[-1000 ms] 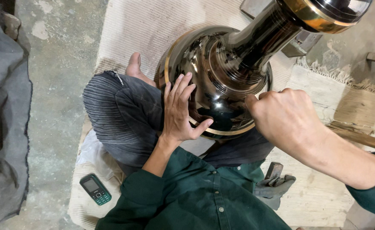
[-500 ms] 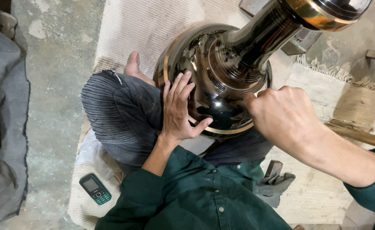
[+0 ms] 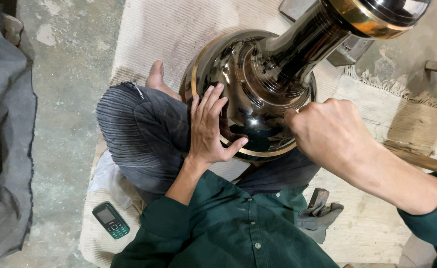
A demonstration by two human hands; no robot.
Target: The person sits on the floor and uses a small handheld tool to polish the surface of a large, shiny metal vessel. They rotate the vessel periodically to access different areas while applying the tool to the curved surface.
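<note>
Left hand (image 3: 209, 130) lies flat on the vase (image 3: 258, 94), fingers spread and pointing up, palm pressed on the dark shiny belly, thumb hooked along the brass rim at its lower edge. Right hand (image 3: 330, 134) is balled into a fist against the right side of that same belly, knuckles up; whatever it may grip is hidden inside, so I cannot tell. One vase only, big, dark polished metal with two brass bands, one around the wide body and one near the mouth at the top right, its neck tilting up towards the camera. It rests in the person's lap, across the crossed legs in grey trousers (image 3: 139, 139), and one bare foot (image 3: 156, 79) pokes out just left of the body. Below, a green shirt (image 3: 228, 228) fills the bottom middle. One phone (image 3: 110, 220) lies on the mat's lower left corner, well apart from both hands. One grey rag with a hammer (image 3: 320, 211) sits by the right hip. The pale mat (image 3: 169, 34) runs up behind the vase; its left edge meets bare concrete floor (image 3: 69, 99), open between mat and a dark cloth (image 3: 5, 139) at the far left. One grey block (image 3: 350, 49) sits just beside the neck.
</note>
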